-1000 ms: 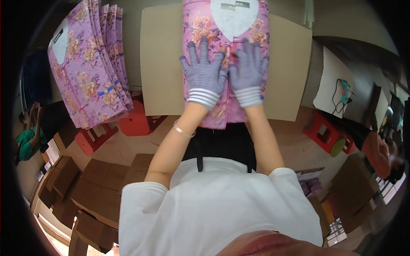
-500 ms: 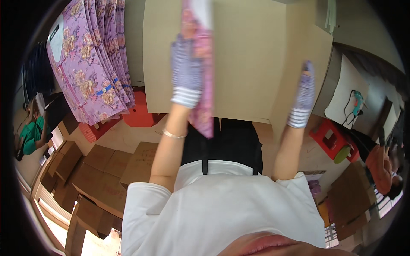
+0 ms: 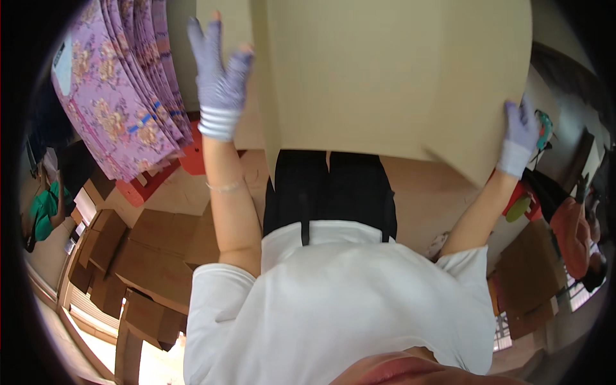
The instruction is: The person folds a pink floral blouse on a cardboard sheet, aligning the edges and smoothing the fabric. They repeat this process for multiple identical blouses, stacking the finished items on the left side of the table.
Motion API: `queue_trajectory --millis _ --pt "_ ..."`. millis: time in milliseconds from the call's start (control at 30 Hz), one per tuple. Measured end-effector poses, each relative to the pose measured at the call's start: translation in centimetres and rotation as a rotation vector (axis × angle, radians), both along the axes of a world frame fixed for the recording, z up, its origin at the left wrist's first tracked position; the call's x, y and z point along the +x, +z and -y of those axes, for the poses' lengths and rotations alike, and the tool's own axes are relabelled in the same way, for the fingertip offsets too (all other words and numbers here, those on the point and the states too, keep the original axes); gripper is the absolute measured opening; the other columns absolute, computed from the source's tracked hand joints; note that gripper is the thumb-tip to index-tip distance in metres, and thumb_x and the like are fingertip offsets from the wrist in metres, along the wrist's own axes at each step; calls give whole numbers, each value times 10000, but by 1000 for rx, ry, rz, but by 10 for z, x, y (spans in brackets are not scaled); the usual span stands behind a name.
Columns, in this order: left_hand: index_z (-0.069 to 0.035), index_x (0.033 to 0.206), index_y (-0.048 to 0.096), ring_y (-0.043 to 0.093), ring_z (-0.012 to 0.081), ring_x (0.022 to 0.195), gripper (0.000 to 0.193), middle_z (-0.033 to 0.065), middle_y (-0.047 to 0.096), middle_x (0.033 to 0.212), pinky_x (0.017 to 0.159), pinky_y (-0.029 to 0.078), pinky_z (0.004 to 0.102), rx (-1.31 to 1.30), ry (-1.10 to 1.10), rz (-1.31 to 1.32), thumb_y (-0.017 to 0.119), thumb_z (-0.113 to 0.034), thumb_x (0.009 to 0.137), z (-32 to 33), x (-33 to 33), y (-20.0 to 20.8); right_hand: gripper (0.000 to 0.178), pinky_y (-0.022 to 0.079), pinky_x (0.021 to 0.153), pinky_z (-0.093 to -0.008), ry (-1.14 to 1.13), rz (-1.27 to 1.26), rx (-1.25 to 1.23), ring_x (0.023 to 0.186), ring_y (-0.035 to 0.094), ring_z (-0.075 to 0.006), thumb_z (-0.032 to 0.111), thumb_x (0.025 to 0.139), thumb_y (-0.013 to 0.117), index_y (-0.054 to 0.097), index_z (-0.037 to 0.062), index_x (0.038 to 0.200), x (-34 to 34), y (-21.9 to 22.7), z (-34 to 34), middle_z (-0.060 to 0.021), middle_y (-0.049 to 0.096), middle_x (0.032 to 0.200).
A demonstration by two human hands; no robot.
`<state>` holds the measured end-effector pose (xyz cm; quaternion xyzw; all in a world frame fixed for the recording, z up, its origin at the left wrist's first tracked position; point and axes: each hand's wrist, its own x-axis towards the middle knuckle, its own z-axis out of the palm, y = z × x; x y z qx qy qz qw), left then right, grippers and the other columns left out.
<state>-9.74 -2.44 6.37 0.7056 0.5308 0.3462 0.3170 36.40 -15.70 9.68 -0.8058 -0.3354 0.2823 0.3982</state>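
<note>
A large beige board (image 3: pixel 359 77) with creased side panels stands in front of me at the top middle. My left hand (image 3: pixel 221 86), in a purple knit glove with a white striped cuff, lies against its left panel. Those fingers are spread apart, and bare fingertips show. At the right edge of the board is my right hand (image 3: pixel 518 138), gloved the same way. Its thumb lies near the board's edge, closed on the bent right panel; part of its fingers is hard to see. The board's far edge is outside the picture.
A stack of purple floral folded boards (image 3: pixel 122 90) stands at the left above a red stool (image 3: pixel 144 186). Brown cartons (image 3: pixel 157 250) fill the lower left. A person in green (image 3: pixel 48 212) is far left, another in orange (image 3: pixel 571 234) far right. A teal tool (image 3: pixel 544 128) lies beyond my right hand.
My left hand has moved left and spread its fingers; the pink floral strip under it is out of sight. My right hand has moved right to the board's outer edge. The board sits differently.
</note>
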Motion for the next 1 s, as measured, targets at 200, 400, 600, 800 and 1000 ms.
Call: queue_trajectory --millis 200,400,600,800,1000 --pt "7 1479 306 240 331 1446 709 200 274 1552 1171 218 417 129 25 17 584 -360 940 -15 13 -2 310 466 962 -287 209 607 114 1099 624 -201 85 909 623 612 -8 1205 -19 -5 -23 -112 659 1197" --pt "9 1507 214 224 465 1423 797 260 185 1569 1150 235 506 323 -34 -262 542 -458 950 29 60 -34 349 515 863 -290 600 -230 17 946 660 -162 155 836 738 651 31 1151 -189 5 2 -93 703 1012" --pt "-86 1508 280 177 501 1428 863 250 177 1575 1074 177 702 219 -123 -522 642 -456 818 72 82 -56 345 515 722 -269 530 -139 -197 734 596 -112 153 801 763 659 14 1099 -203 -57 1 -49 668 818" --pt "-116 1439 388 187 475 1436 880 203 217 1577 1066 155 737 213 -265 -555 748 -361 675 93 68 -70 325 513 681 -260 517 132 -266 680 591 -106 151 775 779 665 28 1054 -203 -78 -4 -21 651 766" --pt "-115 1410 428 196 468 1436 849 194 230 1575 1069 152 737 180 -260 -589 755 -352 664 95 68 -72 329 516 704 -320 485 213 -211 713 616 -182 153 764 748 647 45 1058 -211 -80 -2 -67 650 799"
